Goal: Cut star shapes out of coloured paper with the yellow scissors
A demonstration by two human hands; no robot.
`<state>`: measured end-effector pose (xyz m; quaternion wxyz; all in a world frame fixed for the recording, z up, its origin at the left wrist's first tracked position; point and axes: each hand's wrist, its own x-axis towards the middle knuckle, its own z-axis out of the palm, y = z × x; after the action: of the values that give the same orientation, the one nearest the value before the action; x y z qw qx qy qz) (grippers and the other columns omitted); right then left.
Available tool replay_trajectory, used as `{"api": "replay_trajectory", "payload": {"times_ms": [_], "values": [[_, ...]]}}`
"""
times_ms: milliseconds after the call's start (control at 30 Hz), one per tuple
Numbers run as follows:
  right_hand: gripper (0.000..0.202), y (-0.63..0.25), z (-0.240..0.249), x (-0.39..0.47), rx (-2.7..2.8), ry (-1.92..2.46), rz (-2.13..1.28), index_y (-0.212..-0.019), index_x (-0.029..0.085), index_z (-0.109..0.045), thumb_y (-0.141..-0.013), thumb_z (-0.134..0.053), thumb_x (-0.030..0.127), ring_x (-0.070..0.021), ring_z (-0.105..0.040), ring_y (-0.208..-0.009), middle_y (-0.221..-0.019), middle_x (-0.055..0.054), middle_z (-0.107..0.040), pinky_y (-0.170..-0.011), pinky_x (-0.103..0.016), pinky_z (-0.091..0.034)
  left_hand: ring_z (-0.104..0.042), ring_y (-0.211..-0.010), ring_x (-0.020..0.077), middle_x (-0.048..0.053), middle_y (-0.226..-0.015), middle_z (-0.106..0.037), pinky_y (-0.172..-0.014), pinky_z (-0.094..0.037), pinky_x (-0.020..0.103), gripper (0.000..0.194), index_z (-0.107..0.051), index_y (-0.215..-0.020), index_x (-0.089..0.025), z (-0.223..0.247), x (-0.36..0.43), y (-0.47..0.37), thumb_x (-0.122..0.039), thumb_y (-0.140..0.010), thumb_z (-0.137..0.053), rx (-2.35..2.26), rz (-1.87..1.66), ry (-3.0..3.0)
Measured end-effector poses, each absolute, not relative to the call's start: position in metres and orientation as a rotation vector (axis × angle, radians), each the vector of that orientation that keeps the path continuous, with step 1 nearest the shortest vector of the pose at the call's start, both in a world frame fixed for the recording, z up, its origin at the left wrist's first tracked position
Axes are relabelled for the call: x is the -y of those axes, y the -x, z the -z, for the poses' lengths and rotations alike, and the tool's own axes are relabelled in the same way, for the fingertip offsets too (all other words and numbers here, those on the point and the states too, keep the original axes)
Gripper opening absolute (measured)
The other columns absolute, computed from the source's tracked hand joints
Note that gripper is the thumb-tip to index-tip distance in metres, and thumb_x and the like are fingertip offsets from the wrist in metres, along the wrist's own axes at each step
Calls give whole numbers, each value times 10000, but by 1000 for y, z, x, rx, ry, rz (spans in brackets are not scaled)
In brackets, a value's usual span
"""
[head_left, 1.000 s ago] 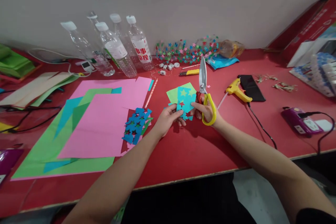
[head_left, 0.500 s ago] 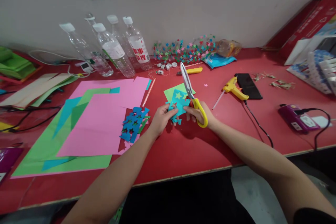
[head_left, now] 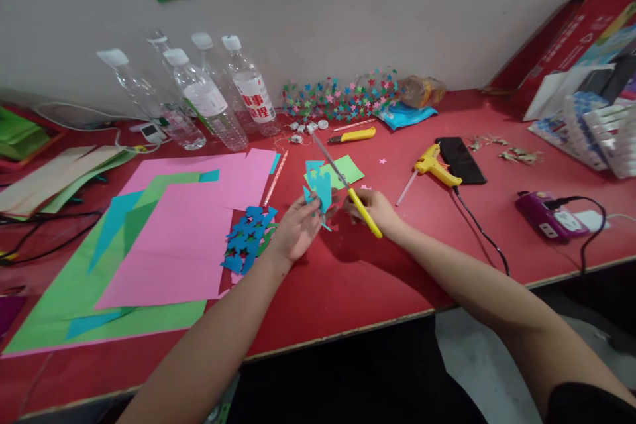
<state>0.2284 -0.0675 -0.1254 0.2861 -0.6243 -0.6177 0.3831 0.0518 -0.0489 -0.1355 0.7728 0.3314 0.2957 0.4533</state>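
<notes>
My left hand (head_left: 297, 230) is closed on a blue paper piece (head_left: 322, 187) with ragged cut edges, tilted up above the red table. My right hand (head_left: 378, 209) is closed round a pair of yellow-handled scissors (head_left: 366, 213). Their blades point up and left, just right of the blue paper. Behind the blades lies a light green paper piece (head_left: 348, 171), partly covered. A small pink star (head_left: 382, 161) rests beyond my right hand. To the left of my left hand lies a blue paper scrap (head_left: 247, 238) with star-shaped holes.
Large pink paper sheets (head_left: 173, 238) and green ones cover the left. Plastic bottles (head_left: 248, 89) stand along the wall beside a star-covered bottle (head_left: 342, 94). A yellow cutter (head_left: 358, 135) lies behind. On the right are a glue gun (head_left: 437, 165), phone (head_left: 462, 159) and purple socket block (head_left: 551, 215).
The blue paper has turned from facing me to a steeper, more edge-on tilt. The scissors have swung to point further left, and my hands have moved slightly apart. The camera view has shifted slightly.
</notes>
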Motion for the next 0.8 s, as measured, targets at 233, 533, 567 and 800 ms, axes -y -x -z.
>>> {"api": "replay_trajectory", "payload": {"times_ms": [233,533,567,800], "values": [[178,-213,114,78,2428,1748,-506,-923,127,-679,-852,-550,226,-255,-679,-912,-992,-156,-730,-734,-288,-460,-666,-915,178,32,-885,-730,-821,-495,265,207,-699,-825,-159,139,60,-65,-244,-666,-801,-703,-882,-788],[464,-234,78,151,2237,1325,-119,-1346,83,-487,-967,-484,352,-245,-473,-1323,-1387,-185,-547,-1073,-415,-414,-672,-680,120,15,-779,-726,-603,-529,207,190,-678,-874,-154,138,46,-55,-182,-703,-759,-753,-978,-620],[490,-238,84,169,2258,1259,-53,-1366,79,-470,-970,-474,367,-248,-403,-1380,-1430,-189,-506,-1110,-439,-376,-686,-722,139,31,-811,-735,-620,-541,222,186,-676,-885,-153,138,44,-54,-187,-716,-746,-745,-974,-632],[578,-253,166,247,2636,1357,-45,-1487,128,-369,-970,-442,375,-247,-276,-1452,-1548,-102,-350,-1162,-444,-321,-712,-872,199,63,-870,-744,-762,-573,307,121,-663,-831,-146,140,46,-56,-188,-731,-716,-748,-924,-660]]}}
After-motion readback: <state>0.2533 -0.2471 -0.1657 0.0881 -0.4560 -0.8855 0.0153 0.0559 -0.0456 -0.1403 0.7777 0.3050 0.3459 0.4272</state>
